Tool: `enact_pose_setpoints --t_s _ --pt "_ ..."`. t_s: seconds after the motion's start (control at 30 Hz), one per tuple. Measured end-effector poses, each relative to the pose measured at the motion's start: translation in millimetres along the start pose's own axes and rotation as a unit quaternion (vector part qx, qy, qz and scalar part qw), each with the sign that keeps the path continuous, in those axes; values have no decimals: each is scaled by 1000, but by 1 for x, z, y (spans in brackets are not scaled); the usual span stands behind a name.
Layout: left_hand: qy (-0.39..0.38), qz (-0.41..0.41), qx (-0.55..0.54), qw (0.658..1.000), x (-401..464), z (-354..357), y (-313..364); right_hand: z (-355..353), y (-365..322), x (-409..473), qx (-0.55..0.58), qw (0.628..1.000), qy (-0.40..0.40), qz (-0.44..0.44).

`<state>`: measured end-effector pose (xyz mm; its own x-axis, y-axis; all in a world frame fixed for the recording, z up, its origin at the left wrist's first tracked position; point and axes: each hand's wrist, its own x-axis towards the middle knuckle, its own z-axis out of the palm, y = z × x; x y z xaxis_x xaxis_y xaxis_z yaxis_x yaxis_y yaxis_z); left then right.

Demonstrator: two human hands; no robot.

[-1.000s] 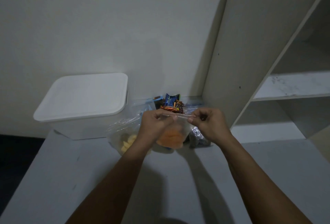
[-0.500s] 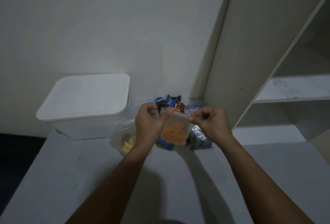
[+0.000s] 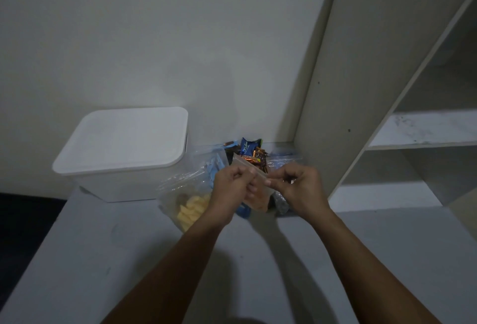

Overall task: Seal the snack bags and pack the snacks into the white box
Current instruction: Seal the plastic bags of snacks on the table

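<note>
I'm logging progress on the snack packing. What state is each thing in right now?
white box: lid on, closed, standing on the table.
small bag of orange snacks: held up, top edge pinched by both hands; whether sealed, cannot tell.
left hand: pinching the bag's top.
right hand: pinching the bag's top.
bag of yellow snacks: lying on the table, untouched.
wrapped candies: piled by the wall.

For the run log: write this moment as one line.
step: sealing | left hand: pinches small bag top | right hand: pinches same top | white box: lid on | yellow-snack bag: on table
</note>
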<state>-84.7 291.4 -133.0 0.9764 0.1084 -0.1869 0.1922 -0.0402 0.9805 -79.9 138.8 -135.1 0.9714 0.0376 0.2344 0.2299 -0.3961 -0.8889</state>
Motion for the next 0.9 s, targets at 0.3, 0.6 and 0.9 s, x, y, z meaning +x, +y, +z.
enact_pose_setpoints --t_s 0.3,0.6,0.9 --pt "-20 -53 -59 997 -1 -2 0 6 9 -2 -12 999 0 -51" --pt "-3 -44 -15 999 -2 -1 -12 12 13 0 17 998 -52 32" --pt "62 -83 11 995 -2 -11 -23 29 13 0 -113 987 -110 41"
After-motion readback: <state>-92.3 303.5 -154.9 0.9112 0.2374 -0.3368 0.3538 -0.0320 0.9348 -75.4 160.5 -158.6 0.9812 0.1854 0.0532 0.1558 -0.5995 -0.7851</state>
